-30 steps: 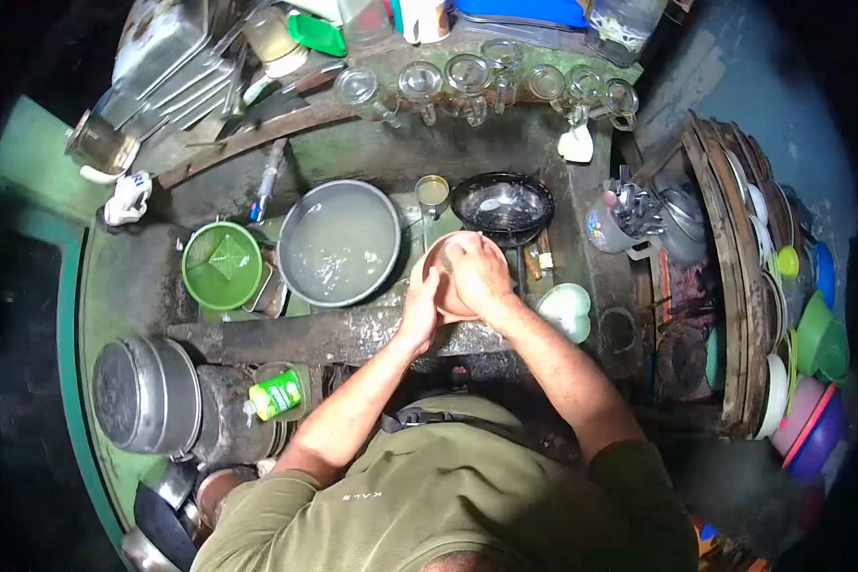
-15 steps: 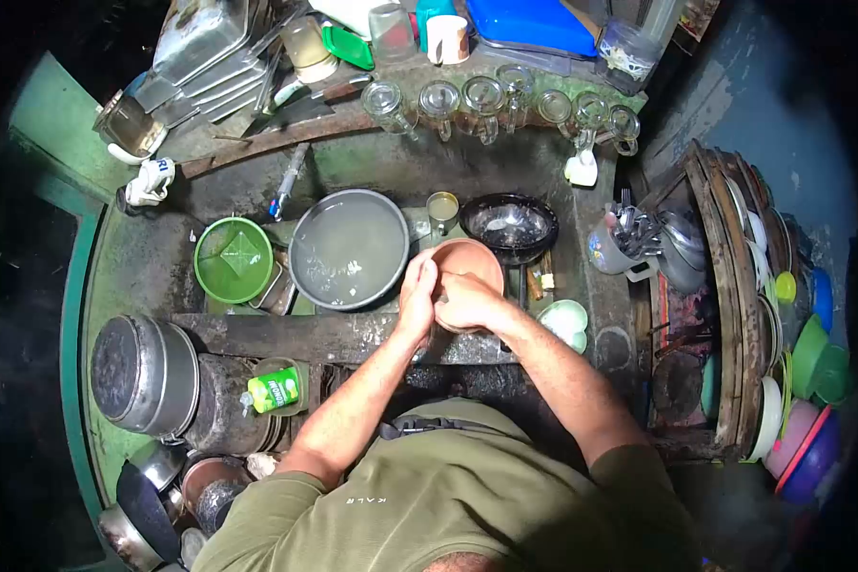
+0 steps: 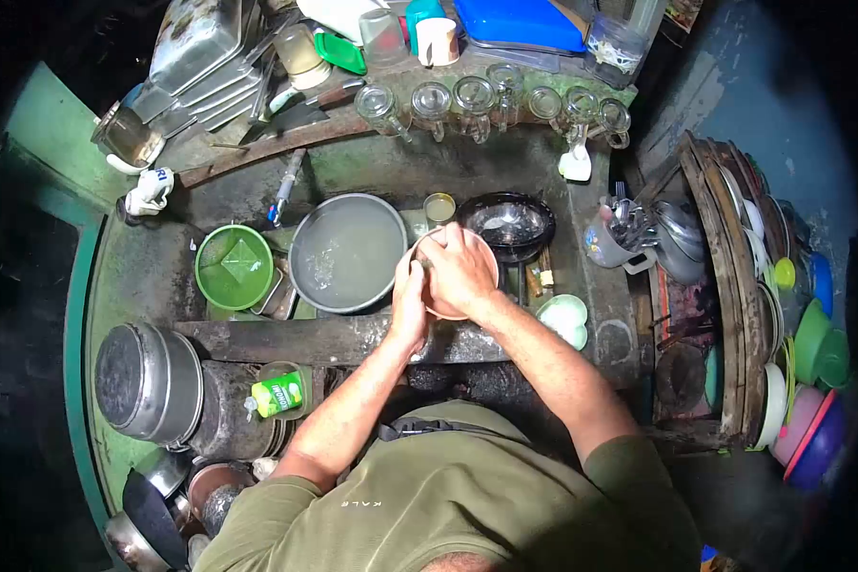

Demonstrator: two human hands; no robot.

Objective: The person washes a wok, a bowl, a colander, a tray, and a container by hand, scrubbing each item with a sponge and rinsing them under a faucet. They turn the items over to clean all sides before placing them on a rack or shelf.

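A salmon-pink bowl (image 3: 488, 262) is held tilted over the front of the sink. My left hand (image 3: 410, 303) is closed on its left rim. Over the inside of the bowl lies my right hand (image 3: 456, 274), fingers bent and pressed down; anything under them is hidden. Just left of the hands stands a large grey basin (image 3: 348, 253) of cloudy water. A black glossy bowl (image 3: 508, 221) sits behind and to the right, beside a small cup (image 3: 439, 207) of murky liquid.
A green basin (image 3: 234, 267) is at the left, above a yellow-green soap bottle (image 3: 276, 394) and a large pot (image 3: 148, 381). Pale green dishes (image 3: 564, 319) lie at the right. Glass mugs (image 3: 473, 95) line the back ledge; a dish rack (image 3: 720, 296) stands far right.
My right hand has moved up and left within the bowl, its fingers now toward the far rim. My left hand has shifted slightly left and down, still at the bowl's side.
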